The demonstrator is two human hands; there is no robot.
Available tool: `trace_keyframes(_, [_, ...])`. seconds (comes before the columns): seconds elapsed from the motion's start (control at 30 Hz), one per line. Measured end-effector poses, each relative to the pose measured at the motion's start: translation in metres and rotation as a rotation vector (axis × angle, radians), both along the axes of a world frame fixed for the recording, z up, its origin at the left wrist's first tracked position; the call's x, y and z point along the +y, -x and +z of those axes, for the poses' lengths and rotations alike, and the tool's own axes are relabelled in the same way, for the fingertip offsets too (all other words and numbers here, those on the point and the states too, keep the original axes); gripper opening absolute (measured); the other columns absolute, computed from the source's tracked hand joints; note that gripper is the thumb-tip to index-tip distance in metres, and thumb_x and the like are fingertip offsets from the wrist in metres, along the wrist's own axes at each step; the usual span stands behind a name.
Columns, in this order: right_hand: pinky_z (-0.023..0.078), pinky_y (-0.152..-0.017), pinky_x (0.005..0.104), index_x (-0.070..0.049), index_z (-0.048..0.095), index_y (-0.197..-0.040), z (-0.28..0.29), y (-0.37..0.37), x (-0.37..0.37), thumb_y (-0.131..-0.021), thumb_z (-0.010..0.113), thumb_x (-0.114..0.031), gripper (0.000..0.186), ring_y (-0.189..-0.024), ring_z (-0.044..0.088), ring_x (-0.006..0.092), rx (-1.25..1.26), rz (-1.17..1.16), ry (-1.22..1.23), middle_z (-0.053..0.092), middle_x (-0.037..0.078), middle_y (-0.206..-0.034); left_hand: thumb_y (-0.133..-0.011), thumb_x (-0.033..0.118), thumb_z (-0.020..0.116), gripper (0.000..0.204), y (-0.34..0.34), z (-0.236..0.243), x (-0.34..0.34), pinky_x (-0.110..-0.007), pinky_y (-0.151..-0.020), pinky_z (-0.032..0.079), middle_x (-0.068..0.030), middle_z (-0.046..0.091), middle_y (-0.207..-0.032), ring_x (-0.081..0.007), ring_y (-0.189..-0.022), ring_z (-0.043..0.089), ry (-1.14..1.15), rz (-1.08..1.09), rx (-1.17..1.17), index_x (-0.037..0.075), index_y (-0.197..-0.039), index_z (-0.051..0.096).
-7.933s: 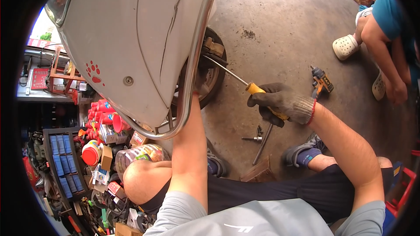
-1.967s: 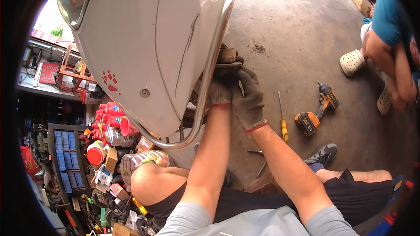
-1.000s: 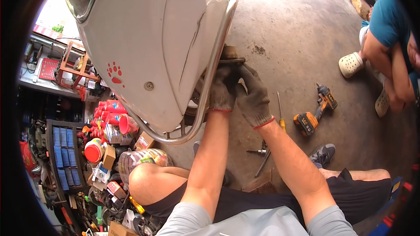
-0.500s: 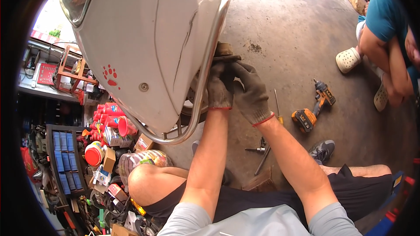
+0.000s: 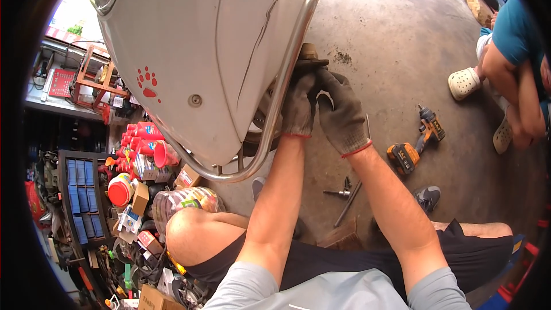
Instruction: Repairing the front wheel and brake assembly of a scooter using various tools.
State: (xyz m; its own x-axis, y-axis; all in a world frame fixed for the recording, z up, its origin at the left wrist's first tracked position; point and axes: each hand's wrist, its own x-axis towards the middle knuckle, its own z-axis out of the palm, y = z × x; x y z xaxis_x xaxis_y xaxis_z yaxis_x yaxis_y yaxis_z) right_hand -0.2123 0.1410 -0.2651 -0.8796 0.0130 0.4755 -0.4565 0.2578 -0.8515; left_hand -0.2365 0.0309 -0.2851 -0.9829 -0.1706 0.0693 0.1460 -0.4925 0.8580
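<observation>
Both my hands wear dark, dirty work gloves with red cuffs and meet beside the front of a white scooter (image 5: 189,51). My left hand (image 5: 299,103) is closed at the underside of a round dark part with a brown cylindrical top (image 5: 309,53); its fingertips are hidden. From the right, my right hand (image 5: 344,106) reaches the same part, fingers bent against its rim and thumb curled below. A bent metal guard bar (image 5: 281,97) runs just left of my left hand. Behind the bar, the wheel (image 5: 252,138) shows in part.
On the floor to the right lies an orange and black cordless driver (image 5: 414,140). A ratchet-like tool (image 5: 340,193), a long bar (image 5: 348,204) and a wooden block (image 5: 340,235) lie before me. Red bottles (image 5: 146,138) and boxes crowd the left. Another person (image 5: 511,63) crouches at right.
The scooter, the part and my hands sit slightly farther right in the picture, as the view has shifted. Both hands stay at the round part, my right thumb now standing out more.
</observation>
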Motion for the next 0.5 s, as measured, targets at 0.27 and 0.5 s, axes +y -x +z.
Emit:
trace_keyframes(0.27, [0.053, -0.092, 0.0334, 0.0, 0.06, -0.13, -0.001, -0.002, 0.0, -0.084, 0.055, 0.009, 0.046, -0.11, 0.065, 0.0266, -0.073, 0.045, 0.026, 0.064, 0.017, -0.119, -0.092, 0.009, 0.06, 0.031, 0.002, 0.003, 0.004, -0.034, -0.092, 0.055, -0.0123, 0.068, -0.113, -0.0214, -0.099, 0.067, -0.033, 0.042, 0.001, 0.0, -0.122, 0.062])
trace_keyframes(0.5, [0.054, -0.091, 0.0325, 0.0, 0.058, -0.132, -0.007, -0.002, -0.004, -0.087, 0.054, 0.008, 0.045, -0.108, 0.066, 0.0225, -0.112, 0.083, 0.105, 0.064, 0.015, -0.118, -0.097, 0.018, 0.063, 0.021, 0.003, 0.006, 0.006, -0.031, -0.077, 0.054, -0.0054, 0.068, -0.1, -0.0146, -0.088, 0.064, 0.243, 0.149, 0.03, 0.002, -0.11, 0.069])
